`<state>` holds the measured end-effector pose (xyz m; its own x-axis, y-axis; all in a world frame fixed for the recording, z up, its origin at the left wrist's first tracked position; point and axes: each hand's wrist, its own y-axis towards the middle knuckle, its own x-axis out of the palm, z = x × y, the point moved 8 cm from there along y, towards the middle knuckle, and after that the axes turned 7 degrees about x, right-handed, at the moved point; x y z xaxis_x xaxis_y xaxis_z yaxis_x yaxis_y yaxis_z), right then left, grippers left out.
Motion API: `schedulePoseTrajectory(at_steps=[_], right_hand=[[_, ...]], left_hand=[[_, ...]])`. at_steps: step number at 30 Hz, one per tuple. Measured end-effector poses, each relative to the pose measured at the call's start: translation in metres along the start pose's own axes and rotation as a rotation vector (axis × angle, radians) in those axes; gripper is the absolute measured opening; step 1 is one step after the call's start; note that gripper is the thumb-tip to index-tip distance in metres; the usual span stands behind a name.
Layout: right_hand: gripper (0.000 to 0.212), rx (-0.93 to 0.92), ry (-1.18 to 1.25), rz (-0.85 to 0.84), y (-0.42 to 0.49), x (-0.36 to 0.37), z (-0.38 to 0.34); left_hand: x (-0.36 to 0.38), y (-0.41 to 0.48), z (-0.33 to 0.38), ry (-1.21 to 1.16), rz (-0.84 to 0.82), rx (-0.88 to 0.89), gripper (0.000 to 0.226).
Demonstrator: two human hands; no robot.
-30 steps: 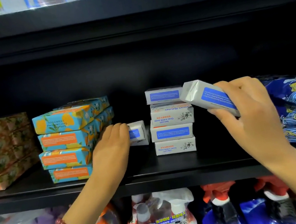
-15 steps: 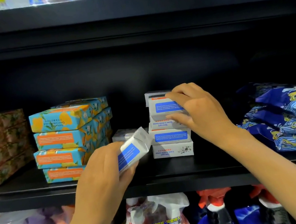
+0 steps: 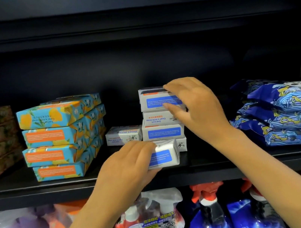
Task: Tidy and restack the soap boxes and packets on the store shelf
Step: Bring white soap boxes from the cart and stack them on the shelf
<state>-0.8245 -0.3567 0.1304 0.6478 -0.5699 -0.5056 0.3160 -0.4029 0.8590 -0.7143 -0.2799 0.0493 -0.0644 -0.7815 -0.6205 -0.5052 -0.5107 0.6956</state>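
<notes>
The white soap box is low at the shelf's front edge, before the stack, wrapped by the left hand's curled fingers and thumb. The right hand pinches the top box, fingers above, thumb at its lower edge.

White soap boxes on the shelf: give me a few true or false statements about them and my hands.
1. The left hand holds a white box. True.
2. The right hand hangs idle. False: it grips the top box of the white stack.
3. A lone box lies between the white stack and the orange-blue boxes. True.
4. The lower shelf holds only soap boxes. False: spray bottles stand there.
</notes>
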Motion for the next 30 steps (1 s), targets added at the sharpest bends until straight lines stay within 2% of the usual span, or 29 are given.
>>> schedulePoseTrajectory(at_steps=[2, 4, 6, 8, 11, 16, 25, 30], right_hand=[[0.031, 0.027, 0.076, 0.095, -0.023, -0.019, 0.007], [0.027, 0.069, 0.130, 0.061, -0.051, -0.024, 0.017], [0.035, 0.177, 0.189, -0.123, -0.078, -0.012, 0.029], [0.054, 0.275, 0.209, -0.327, -0.103, 0.004, 0.039], [0.068, 0.314, 0.150, -0.447, -0.129, 0.018, 0.051], [0.054, 0.269, 0.023, -0.437, -0.140, 0.022, 0.050], [0.050, 0.313, 0.027, -0.398, -0.140, 0.020, 0.048], [0.051, 0.314, 0.018, -0.412, -0.140, 0.020, 0.048]], left_hand=[[0.005, 0.008, 0.005, -0.005, -0.024, 0.025, 0.045], [0.010, 0.014, 0.008, -0.028, -0.048, 0.044, 0.040], [0.016, 0.016, 0.011, -0.067, -0.068, 0.053, 0.040], [0.020, 0.018, 0.012, -0.121, -0.092, 0.028, 0.048], [0.022, 0.020, 0.014, -0.201, -0.068, -0.004, 0.044], [0.026, 0.020, 0.011, -0.271, -0.042, -0.053, 0.035], [0.034, 0.022, 0.001, -0.338, -0.022, -0.192, 0.032], [0.046, 0.029, -0.004, -0.348, -0.065, -0.227, 0.037]])
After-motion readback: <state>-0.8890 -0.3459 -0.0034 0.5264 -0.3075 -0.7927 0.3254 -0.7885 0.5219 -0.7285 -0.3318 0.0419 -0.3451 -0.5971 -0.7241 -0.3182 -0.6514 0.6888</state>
